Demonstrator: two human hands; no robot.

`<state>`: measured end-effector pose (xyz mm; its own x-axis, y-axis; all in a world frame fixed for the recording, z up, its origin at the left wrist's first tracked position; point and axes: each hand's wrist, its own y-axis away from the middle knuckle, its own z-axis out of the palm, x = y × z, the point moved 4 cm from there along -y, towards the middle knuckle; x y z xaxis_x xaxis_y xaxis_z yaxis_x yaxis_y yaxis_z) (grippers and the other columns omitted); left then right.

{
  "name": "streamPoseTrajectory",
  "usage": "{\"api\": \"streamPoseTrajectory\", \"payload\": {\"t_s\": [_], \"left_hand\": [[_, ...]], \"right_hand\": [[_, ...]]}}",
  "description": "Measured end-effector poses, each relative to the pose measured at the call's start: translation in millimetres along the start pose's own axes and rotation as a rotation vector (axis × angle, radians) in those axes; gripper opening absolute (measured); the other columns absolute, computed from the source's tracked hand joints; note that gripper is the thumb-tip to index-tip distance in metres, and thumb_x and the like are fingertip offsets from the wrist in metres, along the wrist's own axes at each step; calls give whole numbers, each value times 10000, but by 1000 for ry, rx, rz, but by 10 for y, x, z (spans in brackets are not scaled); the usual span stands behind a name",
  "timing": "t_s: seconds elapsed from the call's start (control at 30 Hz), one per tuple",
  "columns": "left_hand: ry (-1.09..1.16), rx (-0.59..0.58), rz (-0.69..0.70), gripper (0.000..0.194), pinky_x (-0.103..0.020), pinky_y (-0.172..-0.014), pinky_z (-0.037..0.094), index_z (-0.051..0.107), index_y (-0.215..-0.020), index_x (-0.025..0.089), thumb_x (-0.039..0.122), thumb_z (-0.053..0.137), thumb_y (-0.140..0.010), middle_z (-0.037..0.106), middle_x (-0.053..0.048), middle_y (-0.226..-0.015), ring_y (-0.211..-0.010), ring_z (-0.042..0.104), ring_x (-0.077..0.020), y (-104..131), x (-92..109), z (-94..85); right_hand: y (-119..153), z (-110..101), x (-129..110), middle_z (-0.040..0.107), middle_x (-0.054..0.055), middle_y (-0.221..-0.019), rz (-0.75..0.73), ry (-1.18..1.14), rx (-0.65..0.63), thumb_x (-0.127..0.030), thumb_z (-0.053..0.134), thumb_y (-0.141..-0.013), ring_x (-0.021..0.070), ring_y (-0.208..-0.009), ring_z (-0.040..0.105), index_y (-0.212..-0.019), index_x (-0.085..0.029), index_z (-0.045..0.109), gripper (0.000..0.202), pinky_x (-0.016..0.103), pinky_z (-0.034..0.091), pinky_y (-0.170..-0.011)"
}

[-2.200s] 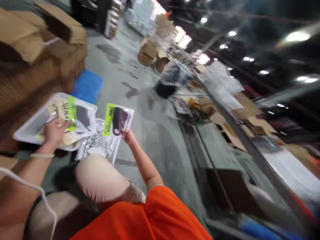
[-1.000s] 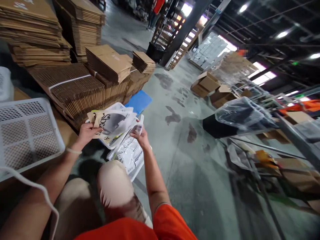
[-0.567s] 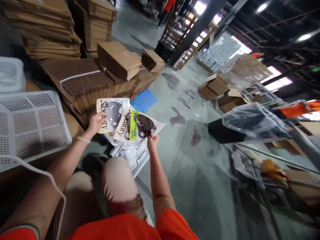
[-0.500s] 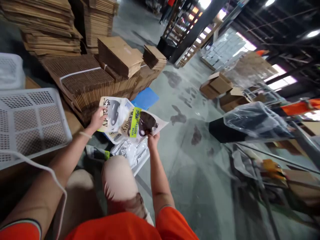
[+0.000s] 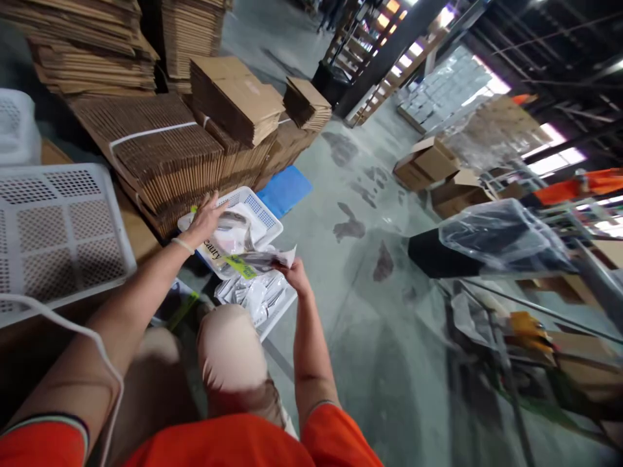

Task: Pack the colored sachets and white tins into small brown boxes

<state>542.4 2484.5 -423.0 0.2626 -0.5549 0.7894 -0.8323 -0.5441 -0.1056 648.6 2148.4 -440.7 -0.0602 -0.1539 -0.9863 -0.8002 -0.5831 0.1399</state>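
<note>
My right hand point(image 5: 295, 275) is closed on the right end of a printed mask pouch point(image 5: 265, 259), which is tilted nearly edge-on and has a lime-green strip. My left hand point(image 5: 206, 220) lies with fingers stretched over the left side of a white perforated basket point(image 5: 270, 224). Beneath that hand, another clear-fronted pouch point(image 5: 214, 250) with "eauty" lettering lies over the basket. Just below, small clear-wrapped packets point(image 5: 257, 295) fill a white tray point(image 5: 280, 316) by my knee. Whether my left fingertips touch the pouch is unclear.
Banded flat cardboard point(image 5: 165, 152) lines the far side, with folded boxes point(image 5: 233, 94) on top. A blue sheet point(image 5: 286, 189) lies on the floor. At left stands a large white crate point(image 5: 117, 227); at right, a plastic-covered black bin point(image 5: 442, 253). A white cord point(image 5: 63, 318) crosses my left arm.
My left hand has let go of the pouch's left edge and moved right, fingers stretched. The pouch in my right hand has tipped from facing me to nearly edge-on, uncovering the basket.
</note>
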Motion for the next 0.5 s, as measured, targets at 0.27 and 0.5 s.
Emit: {"api": "streamPoseTrajectory", "payload": {"t_s": [0.27,0.5], "left_hand": [[-88,167,-83,633,-521,-1165,579,716,-1649,157,45,583,-1040,825,-96,-1001,-1120,801,-351,-28,49,-678],[414,-108,-50,425,-415,-952,706,892,-907,214,537,686,-1090,882,-106,-968,-985,840,-316,444,-62,-761]], "right_hand": [[-79,144,-213,755,10,-733,47,-105,-255,-348,1088,-698,212,-785,742,-667,-257,689,411,357,670,-800],[-396,767,-124,849,22,-953,78,-252,-143,-306,1024,-654,278,-976,844,-943,-262,751,400,408,740,-916]]}}
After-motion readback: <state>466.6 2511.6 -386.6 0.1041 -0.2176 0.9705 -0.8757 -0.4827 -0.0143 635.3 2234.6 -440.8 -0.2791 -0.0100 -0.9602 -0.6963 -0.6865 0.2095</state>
